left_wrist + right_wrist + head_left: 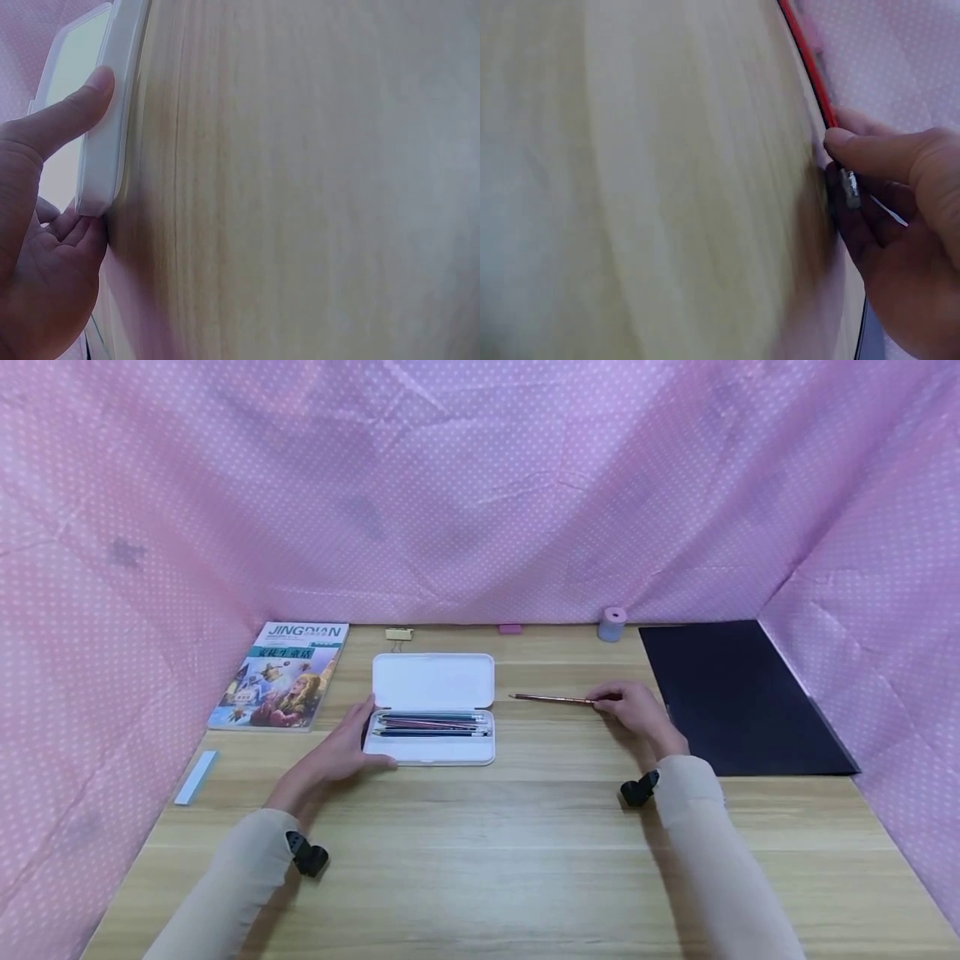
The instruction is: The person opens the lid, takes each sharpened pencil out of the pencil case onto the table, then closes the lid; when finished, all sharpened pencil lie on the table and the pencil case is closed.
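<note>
A white pencil case (431, 752) lies with its lid raised back, several pencils (431, 724) side by side inside. My left hand (347, 750) grips its left end. In the left wrist view the thumb (79, 109) presses on the case's front wall (112, 142), while the other fingers curl at its corner, partly hidden. To the right of the case, my right hand (633, 706) pinches a dark red striped pencil (551, 698) near its metal-capped end. The pencil's sharpened tip points left toward the case. In the right wrist view the thumb lies over the red pencil (810, 64).
A magazine (277, 677) and a light blue strip (196, 777) lie at the left. Along the back are a binder clip (399, 633), a pink block (510, 629) and a small pink-and-blue cylinder (612, 625). A black sheet (742, 697) covers the right side. Pink dotted cloth (480, 493) surrounds the table.
</note>
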`<control>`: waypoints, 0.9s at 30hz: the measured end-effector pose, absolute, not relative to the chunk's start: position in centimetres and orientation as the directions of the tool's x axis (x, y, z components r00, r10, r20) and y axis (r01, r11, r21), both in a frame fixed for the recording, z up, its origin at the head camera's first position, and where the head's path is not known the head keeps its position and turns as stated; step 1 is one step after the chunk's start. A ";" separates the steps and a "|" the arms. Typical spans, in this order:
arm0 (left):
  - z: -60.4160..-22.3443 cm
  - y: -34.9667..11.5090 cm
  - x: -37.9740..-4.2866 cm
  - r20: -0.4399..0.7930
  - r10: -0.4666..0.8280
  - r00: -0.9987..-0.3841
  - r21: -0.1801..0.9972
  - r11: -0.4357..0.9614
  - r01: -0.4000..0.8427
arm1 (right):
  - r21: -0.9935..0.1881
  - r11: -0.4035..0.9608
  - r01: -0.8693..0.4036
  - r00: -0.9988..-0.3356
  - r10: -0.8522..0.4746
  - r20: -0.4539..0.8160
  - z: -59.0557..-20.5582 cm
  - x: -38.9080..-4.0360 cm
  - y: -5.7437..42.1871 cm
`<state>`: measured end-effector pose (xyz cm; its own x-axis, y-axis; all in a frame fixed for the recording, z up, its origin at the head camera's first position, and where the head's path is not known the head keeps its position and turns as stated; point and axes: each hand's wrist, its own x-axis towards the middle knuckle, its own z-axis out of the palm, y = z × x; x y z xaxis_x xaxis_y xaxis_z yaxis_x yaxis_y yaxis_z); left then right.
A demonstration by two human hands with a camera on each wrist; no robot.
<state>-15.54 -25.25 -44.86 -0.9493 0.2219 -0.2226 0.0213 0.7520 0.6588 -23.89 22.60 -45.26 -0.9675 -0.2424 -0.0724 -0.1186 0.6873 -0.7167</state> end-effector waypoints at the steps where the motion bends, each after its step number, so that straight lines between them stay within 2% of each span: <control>1: -44.9 -25.2 -15.5 -0.226 0.218 -0.950 0.659 0.752 0.016 | -0.712 0.692 -0.119 -0.967 -0.242 -0.074 -45.4 -24.1 22.6; 15: -45.2 -25.4 -15.6 -0.198 0.231 -0.953 0.668 0.743 0.042 | -0.665 0.726 -0.176 -0.972 -0.235 0.000 -45.9 -24.7 23.4; 21: -45.1 -25.3 -15.7 -0.209 0.227 -0.951 0.664 0.747 0.032 | -0.660 0.732 -0.167 -0.971 -0.238 -0.018 -45.4 -24.3 23.0; 27: -45.2 -25.4 -15.6 -0.214 0.223 -0.951 0.651 0.758 0.031 | -0.608 0.737 -0.294 -0.948 -0.304 0.090 -44.1 -23.7 20.3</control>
